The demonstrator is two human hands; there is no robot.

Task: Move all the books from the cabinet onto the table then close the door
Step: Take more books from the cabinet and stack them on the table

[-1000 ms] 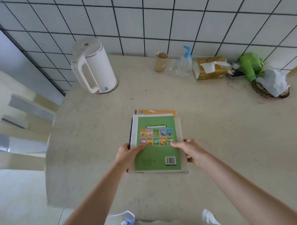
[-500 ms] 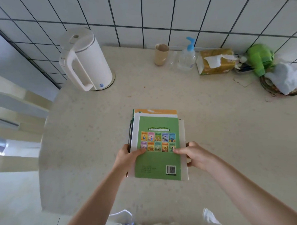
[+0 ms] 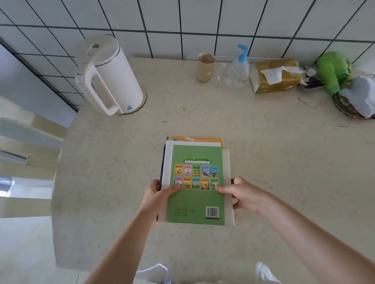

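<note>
- One table (image 3: 269, 159) is in view, pale and speckled, set against a tiled wall; the cabinet and its door are not in view.
- A stack (image 3: 196, 184) of several books is held over or on the table's near middle; contact with the surface cannot be confirmed.
- The stack's long axis runs away from the person toward the wall. The top book (image 3: 195, 197), green, lies back cover up, its barcode at the near right corner.
- The books are uneven in size and their edges are not flush. The load is judged fairly heavy and stiff when flat, and the glossy covers are judged prone to sliding.
- Hold is best kept on both long edges near the middle, thumbs on top.
- The left hand (image 3: 156, 197) grips the left edge, thumb laid on the green cover.
- The right hand (image 3: 242, 194) grips the right edge, thumb on top, fingers curled below.
- A kettle (image 3: 110, 76), a cup (image 3: 205, 67) and a pump bottle (image 3: 237, 72) stand by the wall, well apart from the stack.
</note>
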